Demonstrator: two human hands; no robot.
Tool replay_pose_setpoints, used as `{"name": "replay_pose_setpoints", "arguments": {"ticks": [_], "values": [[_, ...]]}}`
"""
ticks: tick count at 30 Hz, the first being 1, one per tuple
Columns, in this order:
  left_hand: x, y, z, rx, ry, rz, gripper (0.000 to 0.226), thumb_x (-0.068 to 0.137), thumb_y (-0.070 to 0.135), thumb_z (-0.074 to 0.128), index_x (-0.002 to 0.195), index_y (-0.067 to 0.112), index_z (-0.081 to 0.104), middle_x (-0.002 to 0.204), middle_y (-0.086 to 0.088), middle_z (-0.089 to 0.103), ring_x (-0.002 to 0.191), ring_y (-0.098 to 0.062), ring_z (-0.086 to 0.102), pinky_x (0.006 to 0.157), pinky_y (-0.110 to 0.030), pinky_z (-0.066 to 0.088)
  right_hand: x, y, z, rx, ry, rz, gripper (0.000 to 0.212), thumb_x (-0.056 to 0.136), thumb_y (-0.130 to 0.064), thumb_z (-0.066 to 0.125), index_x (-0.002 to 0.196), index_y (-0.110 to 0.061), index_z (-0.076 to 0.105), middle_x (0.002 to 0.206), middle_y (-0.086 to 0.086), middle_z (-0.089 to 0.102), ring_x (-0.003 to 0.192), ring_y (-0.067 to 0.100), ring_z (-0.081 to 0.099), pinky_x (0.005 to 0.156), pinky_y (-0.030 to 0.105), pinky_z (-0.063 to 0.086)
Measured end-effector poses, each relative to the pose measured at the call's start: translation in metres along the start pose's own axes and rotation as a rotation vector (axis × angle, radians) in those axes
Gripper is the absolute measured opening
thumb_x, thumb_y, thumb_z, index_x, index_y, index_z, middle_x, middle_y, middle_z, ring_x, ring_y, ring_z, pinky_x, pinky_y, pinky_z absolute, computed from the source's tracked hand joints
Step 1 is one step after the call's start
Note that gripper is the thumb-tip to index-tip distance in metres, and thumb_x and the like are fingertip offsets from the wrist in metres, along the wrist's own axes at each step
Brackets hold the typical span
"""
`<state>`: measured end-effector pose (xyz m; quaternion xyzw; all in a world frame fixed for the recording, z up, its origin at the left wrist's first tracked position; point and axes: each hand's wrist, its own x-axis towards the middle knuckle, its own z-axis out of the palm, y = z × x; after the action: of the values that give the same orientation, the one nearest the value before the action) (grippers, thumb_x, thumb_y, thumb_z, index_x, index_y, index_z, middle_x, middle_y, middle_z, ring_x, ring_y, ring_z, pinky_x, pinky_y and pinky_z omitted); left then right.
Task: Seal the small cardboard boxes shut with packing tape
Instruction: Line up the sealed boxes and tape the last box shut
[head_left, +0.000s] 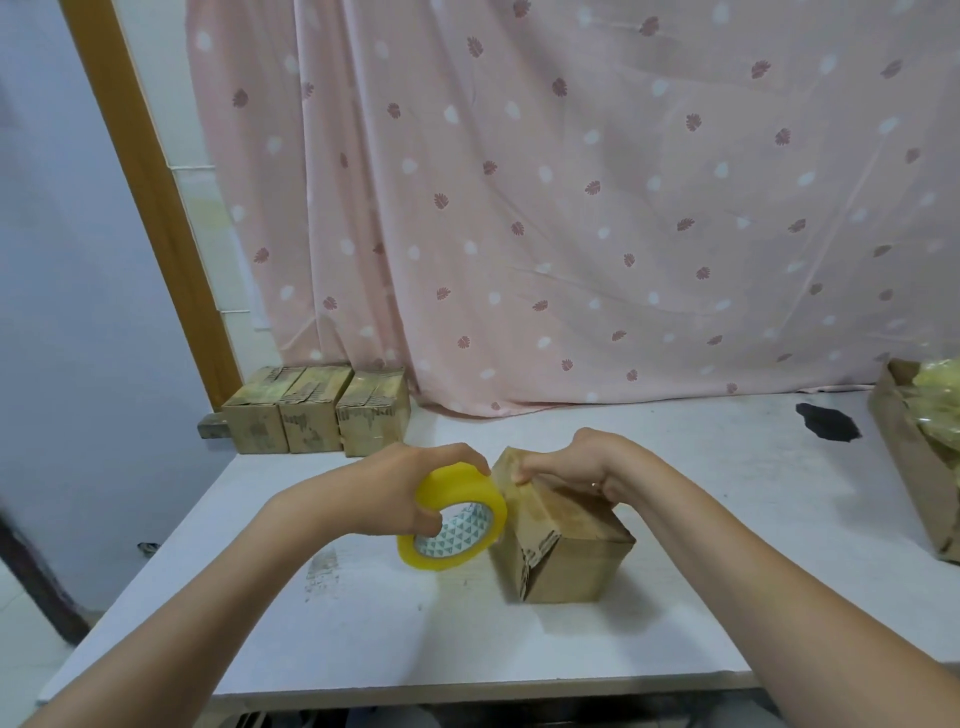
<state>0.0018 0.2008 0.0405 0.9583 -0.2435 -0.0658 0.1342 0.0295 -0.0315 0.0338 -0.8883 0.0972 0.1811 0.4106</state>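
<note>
Two bare hands meet over a white, matte surface (363, 639) scuffed with grey smudges. The left hand (400, 483) curls round a tape roll (453, 518), thumb hooked into the core and fingers over the outer rim, so its grip is closed on the roll; the roll is a glossy yellow ring with a white inner core printed in small teal triangles, held on edge and tilted, touching the left face of a box (558, 540). That box is small, plain brown cardboard, creased and worn, with torn-looking edges at its near left corner; it sits near the middle of the surface, turned at an angle. The right hand (582, 467) rests on top of the box at its far end, fingers bent down and pinching at the top left edge, where the roll meets it; whether a tape end lies under the fingertips cannot be told. Three more small boxes (317, 410) stand side by side, touching, at the far left corner, their tops shiny and their sides scuffed. At the right edge a larger open carton (914, 467) holds crumpled yellowish film (937, 400). A dark, irregular patch (826, 422) marks the surface near it. Behind hangs a pink curtain (571, 208), softly folded, dotted with white spots and dark leaf shapes.
</note>
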Motion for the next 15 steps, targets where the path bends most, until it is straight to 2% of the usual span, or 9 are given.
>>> {"name": "replay_pose_setpoints", "arguments": {"ticks": [3, 5, 8, 13, 15], "values": [[0.000, -0.002, -0.006, 0.062, -0.032, -0.011, 0.071, 0.079, 0.018, 0.068, 0.123, 0.068, 0.045, 0.080, 0.004, 0.056, 0.062, -0.011, 0.050, 0.055, -0.026, 0.043, 0.002, 0.005, -0.007, 0.099, -0.023, 0.016, 0.066, 0.068, -0.041, 0.084, 0.113, -0.007, 0.049, 0.094, 0.010, 0.057, 0.080, 0.025, 0.059, 0.076, 0.036, 0.050], [-0.001, -0.003, -0.006, 0.098, -0.076, -0.024, 0.077, 0.081, 0.018, 0.067, 0.129, 0.072, 0.041, 0.082, 0.002, 0.056, 0.066, -0.014, 0.051, 0.057, -0.027, 0.043, 0.004, 0.010, -0.011, 0.149, -0.031, 0.033, 0.060, 0.070, -0.041, 0.083, 0.107, -0.007, 0.050, 0.085, 0.008, 0.053, 0.070, 0.022, 0.054, 0.068, 0.032, 0.048], [-0.004, -0.001, -0.004, 0.104, -0.095, -0.036, 0.080, 0.086, 0.019, 0.067, 0.134, 0.073, 0.033, 0.092, 0.001, 0.056, 0.081, -0.021, 0.056, 0.064, -0.030, 0.047, 0.010, 0.016, -0.013, 0.204, -0.048, 0.031, 0.067, 0.066, -0.041, 0.085, 0.113, -0.006, 0.052, 0.086, 0.008, 0.052, 0.069, 0.021, 0.055, 0.062, 0.030, 0.049], [-0.002, 0.004, -0.003, 0.146, -0.124, -0.037, 0.088, 0.087, 0.015, 0.063, 0.128, 0.082, 0.023, 0.099, -0.012, 0.061, 0.086, -0.029, 0.059, 0.069, -0.039, 0.051, 0.017, 0.026, -0.015, 0.270, -0.075, 0.023, 0.068, 0.066, -0.040, 0.085, 0.114, -0.005, 0.053, 0.088, 0.010, 0.054, 0.072, 0.024, 0.056, 0.062, 0.031, 0.052], [0.001, 0.005, -0.003, 0.151, -0.136, -0.036, 0.089, 0.088, 0.015, 0.063, 0.129, 0.082, 0.022, 0.098, -0.014, 0.061, 0.083, -0.030, 0.059, 0.067, -0.038, 0.051, 0.018, 0.030, -0.017, 0.313, -0.111, 0.036, 0.067, 0.065, -0.039, 0.085, 0.112, -0.003, 0.054, 0.088, 0.011, 0.055, 0.074, 0.026, 0.058, 0.062, 0.031, 0.053]]}}
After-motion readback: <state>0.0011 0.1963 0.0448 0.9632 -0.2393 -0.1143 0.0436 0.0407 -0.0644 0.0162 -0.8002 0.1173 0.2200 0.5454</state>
